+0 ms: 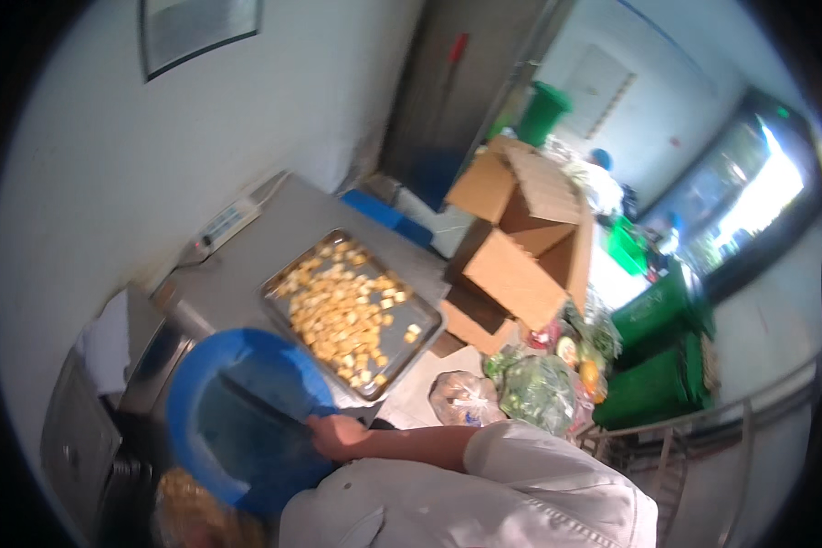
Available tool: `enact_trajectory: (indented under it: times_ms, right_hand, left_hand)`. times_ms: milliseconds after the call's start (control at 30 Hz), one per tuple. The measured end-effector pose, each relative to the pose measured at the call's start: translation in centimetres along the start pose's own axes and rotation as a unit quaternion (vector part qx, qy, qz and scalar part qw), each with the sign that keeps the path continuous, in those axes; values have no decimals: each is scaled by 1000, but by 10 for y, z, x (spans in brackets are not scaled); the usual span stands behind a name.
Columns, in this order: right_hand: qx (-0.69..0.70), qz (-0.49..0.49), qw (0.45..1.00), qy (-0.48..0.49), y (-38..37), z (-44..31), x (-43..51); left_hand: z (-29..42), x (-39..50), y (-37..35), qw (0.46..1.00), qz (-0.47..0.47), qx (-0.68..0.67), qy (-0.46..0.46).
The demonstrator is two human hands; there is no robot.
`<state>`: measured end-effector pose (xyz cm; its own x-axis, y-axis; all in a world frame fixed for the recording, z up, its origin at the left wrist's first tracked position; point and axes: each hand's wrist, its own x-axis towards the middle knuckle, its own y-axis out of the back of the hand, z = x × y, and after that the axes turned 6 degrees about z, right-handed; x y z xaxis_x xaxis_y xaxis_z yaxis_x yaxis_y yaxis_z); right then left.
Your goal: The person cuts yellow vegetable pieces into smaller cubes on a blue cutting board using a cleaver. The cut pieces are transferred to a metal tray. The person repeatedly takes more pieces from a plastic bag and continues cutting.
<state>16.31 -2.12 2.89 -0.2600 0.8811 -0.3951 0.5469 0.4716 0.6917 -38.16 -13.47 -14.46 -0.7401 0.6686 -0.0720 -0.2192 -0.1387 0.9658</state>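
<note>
My right hand point(339, 438) is at the right rim of a large blue plastic basin point(243, 342), its fingers curled. A long dark streak point(260, 404) runs from the fingers across the basin. Whether it is a tool or a shadow, and what the fingers hold, I cannot tell. My left hand cannot be made out. Above the basin, a rectangular metal tray point(411, 353) holds many small pale-yellow cubes point(342, 308), mostly heaped on its left side. Below the basin, a clear plastic bag point(192, 500) with yellowish contents is blurred.
The tray rests on a steel table point(246, 274) with a power strip point(229, 222) by the wall. An open cardboard box point(520, 264) stands to the right. Bagged vegetables point(538, 390) lie on the floor near green bins point(651, 383). Another person point(603, 185) is in the background.
</note>
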Motion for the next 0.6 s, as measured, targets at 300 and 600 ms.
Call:
enact_trajectory:
  times_ms: [300,600]
  right_hand:
    - [-22,20,996,81,-4,17,9]
    - [-5,-34,996,88,5,23,19]
  left_hand:
    - [-53,-110,42,992,123,5,-10]
    - [129,-231,158,975,154,-121,-105]
